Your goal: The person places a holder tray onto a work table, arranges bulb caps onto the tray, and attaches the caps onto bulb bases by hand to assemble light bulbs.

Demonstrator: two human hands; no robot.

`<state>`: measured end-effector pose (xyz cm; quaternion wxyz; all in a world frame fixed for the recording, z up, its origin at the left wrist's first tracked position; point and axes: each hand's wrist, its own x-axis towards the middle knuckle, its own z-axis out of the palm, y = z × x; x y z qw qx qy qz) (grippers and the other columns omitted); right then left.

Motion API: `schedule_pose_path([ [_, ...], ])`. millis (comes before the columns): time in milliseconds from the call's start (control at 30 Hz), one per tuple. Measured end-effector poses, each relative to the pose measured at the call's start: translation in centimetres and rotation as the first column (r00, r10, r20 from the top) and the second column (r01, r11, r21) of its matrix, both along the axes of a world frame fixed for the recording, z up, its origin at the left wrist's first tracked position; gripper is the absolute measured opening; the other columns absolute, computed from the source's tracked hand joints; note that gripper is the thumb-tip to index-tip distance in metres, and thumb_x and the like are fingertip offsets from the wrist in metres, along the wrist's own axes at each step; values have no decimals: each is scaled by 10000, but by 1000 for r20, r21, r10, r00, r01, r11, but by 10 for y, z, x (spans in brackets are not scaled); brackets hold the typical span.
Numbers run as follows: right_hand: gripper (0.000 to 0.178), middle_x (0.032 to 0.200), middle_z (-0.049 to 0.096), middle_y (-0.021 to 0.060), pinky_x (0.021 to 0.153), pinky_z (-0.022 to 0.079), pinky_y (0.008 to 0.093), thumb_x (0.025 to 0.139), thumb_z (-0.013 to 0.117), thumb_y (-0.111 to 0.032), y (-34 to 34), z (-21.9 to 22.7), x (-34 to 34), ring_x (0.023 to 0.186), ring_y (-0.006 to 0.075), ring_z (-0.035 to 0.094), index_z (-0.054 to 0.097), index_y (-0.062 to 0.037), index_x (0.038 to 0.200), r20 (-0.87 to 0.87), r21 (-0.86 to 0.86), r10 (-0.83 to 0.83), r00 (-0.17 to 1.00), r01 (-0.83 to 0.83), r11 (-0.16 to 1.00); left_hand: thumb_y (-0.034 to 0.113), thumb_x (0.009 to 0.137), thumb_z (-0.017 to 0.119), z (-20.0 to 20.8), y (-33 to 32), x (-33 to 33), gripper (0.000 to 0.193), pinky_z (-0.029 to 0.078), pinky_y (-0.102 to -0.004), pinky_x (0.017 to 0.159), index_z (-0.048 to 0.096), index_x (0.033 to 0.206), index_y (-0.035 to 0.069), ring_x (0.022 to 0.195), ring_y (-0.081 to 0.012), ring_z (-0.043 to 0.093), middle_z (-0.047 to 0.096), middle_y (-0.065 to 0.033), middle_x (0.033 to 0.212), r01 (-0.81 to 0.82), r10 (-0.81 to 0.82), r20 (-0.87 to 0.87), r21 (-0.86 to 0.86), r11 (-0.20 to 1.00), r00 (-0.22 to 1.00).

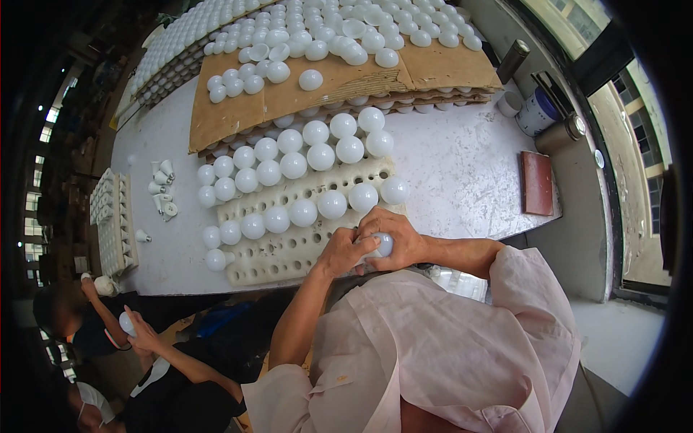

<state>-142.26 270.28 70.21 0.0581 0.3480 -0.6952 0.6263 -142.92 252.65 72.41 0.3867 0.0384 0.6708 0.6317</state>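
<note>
Close to my body, at the near edge of the table, both hands are closed around a white light bulb (385, 245). My left hand (339, 252) grips it from the left, with the thumb lying along its side. Around its far and right sides curl the fingers of my right hand (401, 235). The bulb's rounded dome shows between the hands; its other end is mostly covered by fingers. Just beyond them lies a pale tray (271, 268) with rows of round holes. White round bulbs (303, 212) stand in several of its rows, while other holes show bare.
Loose white bulb bases (163, 189) lie left, beside stacked trays (115, 216). Brown cardboard (289, 101) at the back bears many white domes (310, 79). At right are a dark red block (535, 183), a cup (510, 105) and flasks (560, 136). A co-worker's hand (144, 335) holds a bulb lower left.
</note>
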Motion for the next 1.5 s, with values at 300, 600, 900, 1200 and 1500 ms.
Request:
schedule_pose_path([
  [300,774,1245,477,119,861,488,360,625,781,-63,12,-4,-1,1055,224,537,397,-63,1297,480,33,-9,877,-8,999,549,860,483,-54,7,-1,676,471,-245,319,514,1132,-69,539,-235,653,633,-162,771,-276,38,485,429,860,874],
  [600,783,1207,489,140,922,459,364,645,819,-105,75,-20,-4,1105,249,521,391,-64,1299,311,257,-508,803,444,859,401,943,530,-46,-7,-13,477,558,-269,593,532,1153,-27,831,-234,688,652,-229,1018,-284,283,90,-2,959,955],
  [900,725,1299,418,178,927,468,417,590,801,-122,65,-48,10,1171,349,439,532,-137,1263,-101,644,-288,952,283,711,186,930,582,-61,17,-17,235,496,-237,538,600,1045,-18,757,-186,686,682,-186,986,-488,506,-16,241,839,862],
  [1200,502,1215,494,181,882,461,412,700,754,-116,81,-34,-34,1099,329,498,597,-96,1177,-234,358,-472,850,527,771,129,854,631,-74,-10,8,221,484,-225,526,630,991,-44,771,-156,693,701,-136,900,-390,364,-196,-110,914,910],
  [1500,584,1215,521,182,965,418,424,719,734,-165,119,-27,-240,1104,354,504,511,-59,1248,-320,353,-725,610,787,506,152,883,633,-68,-31,19,234,489,-225,557,622,1022,-36,790,-146,682,702,-114,933,-416,356,-261,-227,881,897],
])
